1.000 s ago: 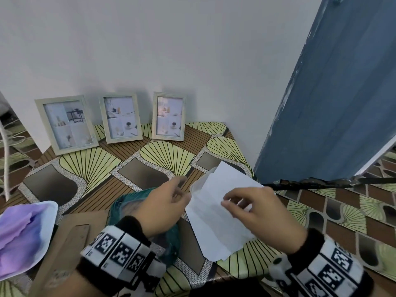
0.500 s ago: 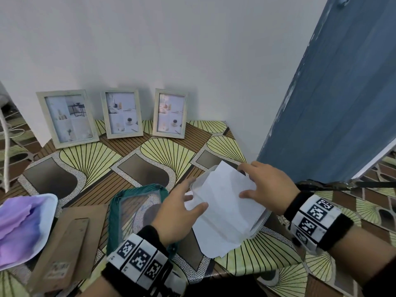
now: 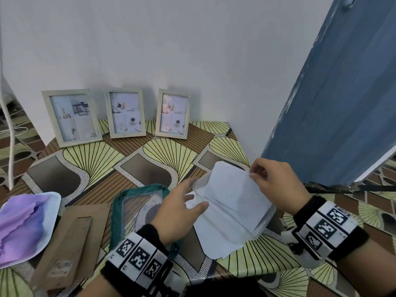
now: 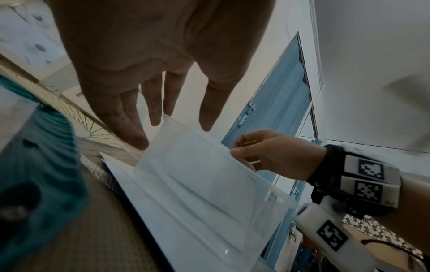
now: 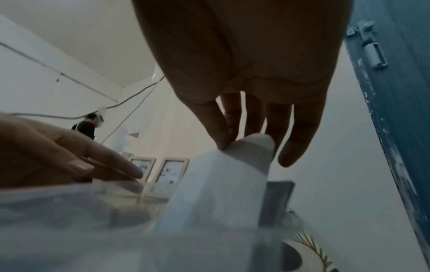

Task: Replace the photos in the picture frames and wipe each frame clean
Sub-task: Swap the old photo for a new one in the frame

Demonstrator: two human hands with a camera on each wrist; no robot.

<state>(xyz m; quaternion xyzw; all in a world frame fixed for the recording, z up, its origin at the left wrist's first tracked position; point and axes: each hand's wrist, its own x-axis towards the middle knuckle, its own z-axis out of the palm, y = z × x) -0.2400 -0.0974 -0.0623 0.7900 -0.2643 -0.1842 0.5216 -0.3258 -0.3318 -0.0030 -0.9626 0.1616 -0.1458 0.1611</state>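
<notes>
Left edge of the desk point(image 3: 90, 163): white tray point(image 3: 50, 221) holding a crumpled purple cloth point(image 3: 19, 221), tray partly cut off by the view. Just right of it, a brown frame backing board point(image 3: 70, 243) lying flat near the front edge, with a stand flap on top. Next right: teal-rimmed frame point(image 3: 116, 215) flat on the desk, clear pane, the tablecloth pattern shows through it.

Back edge against the wall, left to right: left picture frame point(image 3: 71, 117), middle picture frame point(image 3: 125, 113), right picture frame point(image 3: 173, 113). All three upright, light wood, each with a photo collage inside.

Left hand point(image 3: 175, 213): fingers straight and spread, not gripping; fingertips on or just over the near-left edge of the clear plastic sleeve point(image 3: 262, 224). Contact not certain.

The sleeve lies toward the front right corner and holds white sheets point(image 3: 231, 202). Their top edges stick out of its open mouth; one more sheet lies under it toward the front edge. Printed sides not visible.

Right hand point(image 3: 276, 185): thumb and forefinger pinching the top corner of a sheet at the sleeve mouth, other fingers loosely curled.

Blue door point(image 3: 334, 103) beyond the right edge.
</notes>
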